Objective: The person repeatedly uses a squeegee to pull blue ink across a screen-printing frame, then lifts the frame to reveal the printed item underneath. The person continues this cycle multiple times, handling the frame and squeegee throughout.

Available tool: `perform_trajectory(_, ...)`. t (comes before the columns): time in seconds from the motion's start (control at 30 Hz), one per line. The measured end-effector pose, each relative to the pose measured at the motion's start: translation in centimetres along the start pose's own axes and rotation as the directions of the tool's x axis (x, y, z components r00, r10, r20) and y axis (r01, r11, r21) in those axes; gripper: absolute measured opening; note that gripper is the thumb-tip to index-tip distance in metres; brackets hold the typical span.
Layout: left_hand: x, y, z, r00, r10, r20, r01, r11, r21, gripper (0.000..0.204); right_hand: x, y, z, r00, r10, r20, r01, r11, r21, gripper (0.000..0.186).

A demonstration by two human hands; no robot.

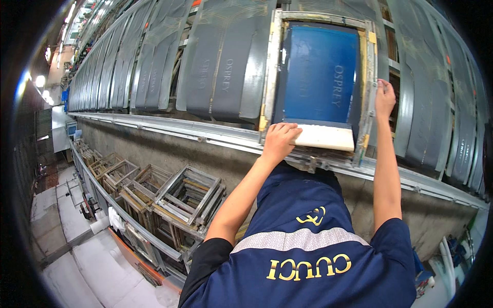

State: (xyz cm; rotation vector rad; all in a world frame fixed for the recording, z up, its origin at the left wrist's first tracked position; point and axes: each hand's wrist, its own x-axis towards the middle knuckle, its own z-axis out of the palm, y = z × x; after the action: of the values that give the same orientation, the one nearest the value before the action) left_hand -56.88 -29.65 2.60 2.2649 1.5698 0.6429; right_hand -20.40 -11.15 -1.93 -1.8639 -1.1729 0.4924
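Observation:
A screen-printing frame [324, 17] with a blue mesh centre [316, 66] lies over a dark panel at the upper right, above the metal rail. My left hand [281, 138] is closed on the left end of a white squeegee bar [326, 136] across the frame's near end. My right hand [384, 100] is closed on the frame's right side, a little above the bar's level. Pale lettering shows on the blue area. What lies directly under the mesh is hidden.
Rows of grey printed panels [215, 61] on boards stretch left and right. A long metal rail [200, 134] runs along their near edge. Stacked empty frames [187, 192] stand below at the lower left, behind a curved rail. Pipes [447, 267] are at the lower right.

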Motion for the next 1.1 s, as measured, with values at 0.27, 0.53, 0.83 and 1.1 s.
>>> perform_trajectory(0.27, -3.6, -19.6, -12.0, 0.990, 0.015, 0.137, -0.029, 0.995, 0.098, 0.059, -12.0, -14.6, 16.7, 0.999, 0.023, 0.035, -0.028, 0.992, 0.125, 0.020)
perform_trajectory(0.53, -3.9, -23.7, -16.3, 0.978, 0.018, 0.208, -0.058, 0.980, 0.190, 0.065, -14.7, -17.0, 22.6, 0.997, 0.075, -0.002, -0.072, 0.957, 0.282, 0.014)
perform_trajectory(0.83, -5.7, -22.1, -15.2, 0.972, -0.002, 0.236, -0.009, 0.999, 0.049, 0.068, -15.8, -16.3, 20.1, 0.993, 0.120, -0.001, -0.119, 0.985, 0.126, 0.014)
perform_trajectory(1.1, -7.7, -24.5, -17.1, 0.981, 0.021, 0.191, -0.038, 0.996, 0.084, 0.067, -15.5, -16.8, 23.3, 0.984, 0.173, 0.028, -0.174, 0.985, 0.018, 0.017)
